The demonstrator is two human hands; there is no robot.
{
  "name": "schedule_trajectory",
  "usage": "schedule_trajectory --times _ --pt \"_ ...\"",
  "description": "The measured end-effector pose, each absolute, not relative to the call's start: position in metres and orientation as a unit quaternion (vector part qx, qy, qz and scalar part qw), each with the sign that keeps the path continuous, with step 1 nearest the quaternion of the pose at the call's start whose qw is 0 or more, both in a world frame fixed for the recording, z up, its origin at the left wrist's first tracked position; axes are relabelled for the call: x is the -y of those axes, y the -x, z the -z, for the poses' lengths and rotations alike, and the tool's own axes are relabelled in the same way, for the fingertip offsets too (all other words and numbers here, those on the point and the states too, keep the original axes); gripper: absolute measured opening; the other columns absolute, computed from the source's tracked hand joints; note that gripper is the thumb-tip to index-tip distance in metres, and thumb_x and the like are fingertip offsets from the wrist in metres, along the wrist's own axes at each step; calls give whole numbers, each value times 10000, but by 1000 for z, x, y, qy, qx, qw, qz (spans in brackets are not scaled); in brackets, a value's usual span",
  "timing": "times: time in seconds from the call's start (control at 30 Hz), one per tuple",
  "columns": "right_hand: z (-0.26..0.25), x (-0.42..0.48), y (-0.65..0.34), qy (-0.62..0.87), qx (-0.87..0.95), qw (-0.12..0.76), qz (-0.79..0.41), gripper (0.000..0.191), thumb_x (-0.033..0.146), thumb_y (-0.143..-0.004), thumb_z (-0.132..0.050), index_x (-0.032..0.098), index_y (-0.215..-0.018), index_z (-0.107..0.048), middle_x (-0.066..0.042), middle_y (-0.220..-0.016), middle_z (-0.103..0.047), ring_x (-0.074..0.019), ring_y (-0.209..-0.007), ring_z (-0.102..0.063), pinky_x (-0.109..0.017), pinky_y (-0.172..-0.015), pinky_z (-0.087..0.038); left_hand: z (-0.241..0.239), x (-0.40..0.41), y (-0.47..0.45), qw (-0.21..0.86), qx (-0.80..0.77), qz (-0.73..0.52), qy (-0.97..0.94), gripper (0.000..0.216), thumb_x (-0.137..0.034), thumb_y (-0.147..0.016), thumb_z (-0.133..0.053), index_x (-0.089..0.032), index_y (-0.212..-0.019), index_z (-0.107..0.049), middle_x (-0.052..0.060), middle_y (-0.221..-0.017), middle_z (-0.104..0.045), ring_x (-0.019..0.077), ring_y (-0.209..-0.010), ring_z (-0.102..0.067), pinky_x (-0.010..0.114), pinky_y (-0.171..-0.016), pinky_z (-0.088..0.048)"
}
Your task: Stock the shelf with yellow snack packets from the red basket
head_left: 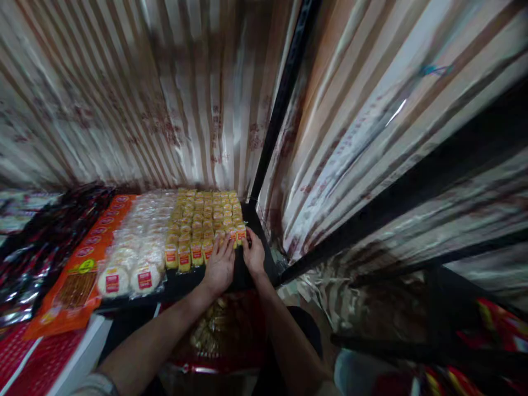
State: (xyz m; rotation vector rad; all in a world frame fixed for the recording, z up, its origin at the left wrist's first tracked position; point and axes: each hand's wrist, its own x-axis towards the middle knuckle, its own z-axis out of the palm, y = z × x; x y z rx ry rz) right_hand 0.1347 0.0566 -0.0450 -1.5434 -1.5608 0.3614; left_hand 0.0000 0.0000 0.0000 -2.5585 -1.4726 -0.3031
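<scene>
Rows of small yellow wrapped snack packets (pixel 198 220) with red labels stand on a dark shelf (pixel 185 278). My left hand (pixel 220 267) rests against the front of these rows, its fingers stretched out over the packets near the right end. At the right-hand corner my right hand (pixel 254 254) has thumb and fingers curled at the side of a yellow snack packet (pixel 240 234). Both hands are close together, with the end packets between them. My left fingers partly hide the front packets behind them.
Left of the rows lie clear bags of round white crackers (pixel 144 278), an orange snack bag (pixel 78 283) and dark shiny packets (pixel 53 242). A black post (pixel 268 148) rises behind the shelf corner. Striped plastic sheeting (pixel 185 110) lines the back. A red package (pixel 223 335) sits below.
</scene>
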Motion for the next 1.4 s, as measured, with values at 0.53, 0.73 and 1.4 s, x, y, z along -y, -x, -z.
schedule_trajectory --times 0.53,0.73,1.4 --pt "44 -53 -125 628 667 386 -112 483 317 -912 -347 111 -1333 -461 -104 -1266 -569 -240 -1230 -372 -392 -1021 -363 6 -4 4 86 479 131 864 385 -174 -780 -434 -49 -1097 -611 168 -1393 -432 294 -1383 -207 536 -1138 -122" --pt "47 -53 -125 645 640 405 -101 565 370 -905 -373 107 -1403 -337 -141 -1319 -501 -240 -1228 -402 -412 -1010 -376 9 -5 4 85 476 137 865 359 -180 -787 -442 -57 -1073 -621 169 -1391 -436 291 -1389 -184 530 -1145 -103" --pt "38 -39 -129 629 624 449 -117 531 409 -882 -400 112 -1318 -450 -154 -1308 -510 -239 -1235 -425 -420 -1030 -363 17 53 4 3 382 245 891 261 -137 -850 -403 -114 -976 -631 143 -1365 -473 249 -1363 -276 394 -1030 -406"
